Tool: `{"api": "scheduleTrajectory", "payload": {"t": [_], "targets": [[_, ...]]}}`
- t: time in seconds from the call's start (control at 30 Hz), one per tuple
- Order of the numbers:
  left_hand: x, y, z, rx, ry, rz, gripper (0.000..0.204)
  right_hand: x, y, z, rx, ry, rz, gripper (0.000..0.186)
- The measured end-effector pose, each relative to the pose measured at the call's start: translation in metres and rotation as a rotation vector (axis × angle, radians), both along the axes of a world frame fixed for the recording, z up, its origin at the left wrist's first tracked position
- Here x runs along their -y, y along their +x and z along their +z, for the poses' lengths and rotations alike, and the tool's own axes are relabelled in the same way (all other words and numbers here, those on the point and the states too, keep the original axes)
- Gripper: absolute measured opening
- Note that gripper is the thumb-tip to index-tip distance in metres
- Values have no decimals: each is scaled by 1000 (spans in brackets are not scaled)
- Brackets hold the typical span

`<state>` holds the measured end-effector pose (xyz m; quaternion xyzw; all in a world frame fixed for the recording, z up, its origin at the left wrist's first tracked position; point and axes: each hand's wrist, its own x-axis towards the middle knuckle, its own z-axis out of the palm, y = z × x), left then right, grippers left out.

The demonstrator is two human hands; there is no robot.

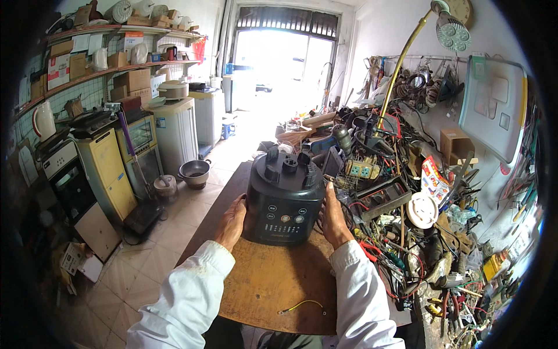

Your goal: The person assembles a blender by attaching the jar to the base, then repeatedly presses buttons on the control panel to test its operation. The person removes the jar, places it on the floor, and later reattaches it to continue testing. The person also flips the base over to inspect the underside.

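A black blender base (283, 203) with a button panel on its front and a drive socket on top stands upright between my two hands, over the brown wooden table. My left hand (232, 220) lies against its left side, the palm turned inward. On its right side, my right hand (334, 216) presses in the same way, thumb toward the top. The far fingers of both hands are partly hidden. A short yellow wire (299, 305) with metal end terminals rests on the table near its front edge.
Tools, cables and parts heap up on the right, around a socket box (361, 169) and a white round disc (422, 210). A lamp on a yellow gooseneck (401, 64) rises above them. Appliances and a dark pot (195, 172) stand on the left floor.
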<state>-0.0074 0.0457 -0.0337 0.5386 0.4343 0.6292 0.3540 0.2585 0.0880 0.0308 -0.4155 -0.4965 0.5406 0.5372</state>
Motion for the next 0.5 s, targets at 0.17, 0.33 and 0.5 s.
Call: {"api": "scheduleTrajectory", "payload": {"t": [0.17,0.33,0.5], "targets": [[5,0,3,87,-31,-61,63,11,-11,30,-74,179,62,73],[-2,-3,-3,148,-14,-95,64,-3,-2,17,-134,186,138,75],[2,-4,3,145,-15,-65,68,15,-2,23,-138,193,106,79]]}}
